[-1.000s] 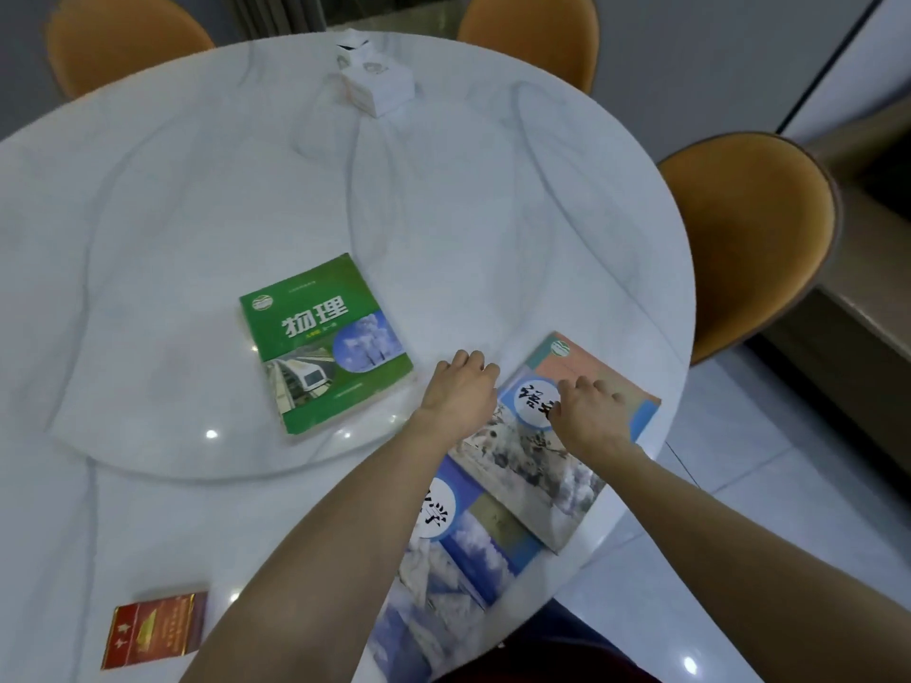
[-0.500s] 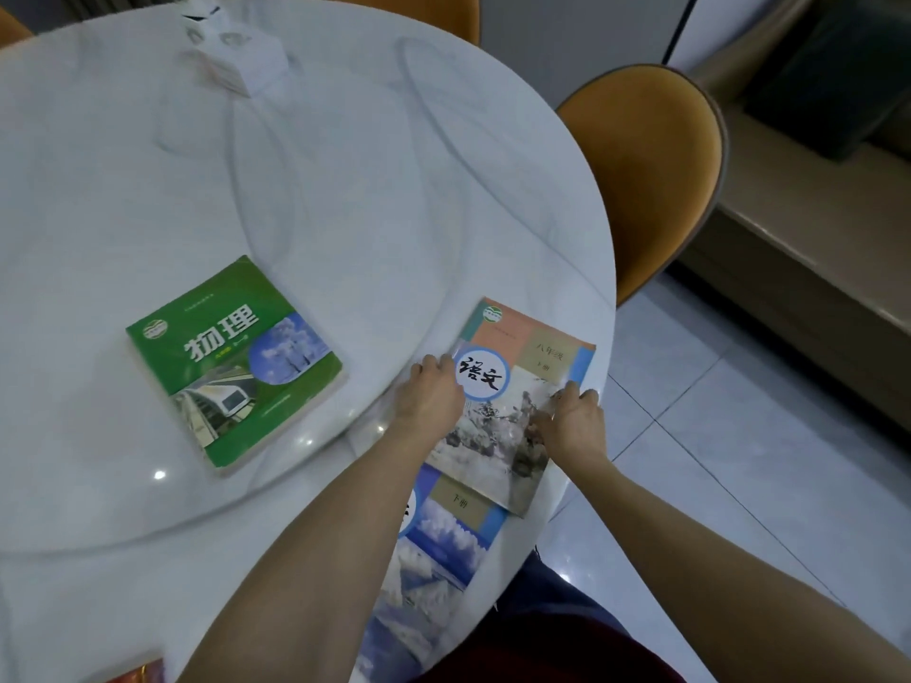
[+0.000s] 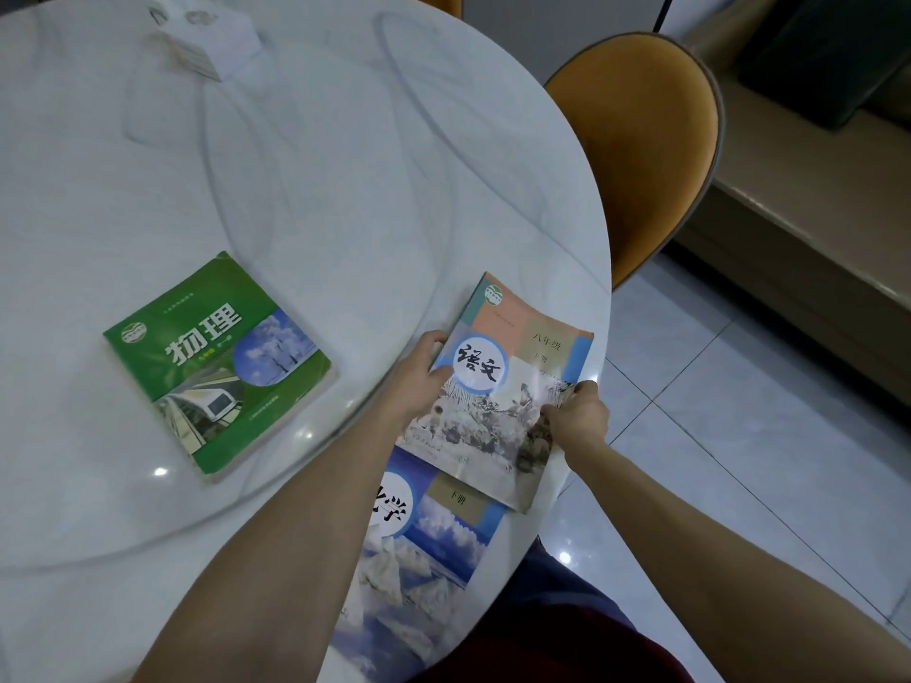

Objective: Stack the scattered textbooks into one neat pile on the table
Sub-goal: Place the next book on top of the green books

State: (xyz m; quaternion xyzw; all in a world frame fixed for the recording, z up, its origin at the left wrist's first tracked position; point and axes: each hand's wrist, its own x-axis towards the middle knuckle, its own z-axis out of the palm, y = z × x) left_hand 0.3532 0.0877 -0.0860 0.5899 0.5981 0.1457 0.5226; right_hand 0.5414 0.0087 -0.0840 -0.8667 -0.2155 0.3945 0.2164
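Note:
A pale textbook (image 3: 512, 367) with an orange and blue cover lies near the table's right edge, its lower corner resting over a blue textbook (image 3: 424, 544) with clouds and mountains. My left hand (image 3: 419, 372) grips the pale book's left edge, thumb on the cover. My right hand (image 3: 577, 411) pinches its right edge. A green textbook (image 3: 217, 362) with a train picture lies flat by itself to the left.
The round white marble table (image 3: 345, 165) carries a glass turntable and a white tissue box (image 3: 207, 32) at the far side. An orange chair (image 3: 641, 140) stands at the right edge, with a bench and tiled floor beyond.
Both hands moved from lying on top of the pale book's cover to gripping its left and right edges. The view swung to the right.

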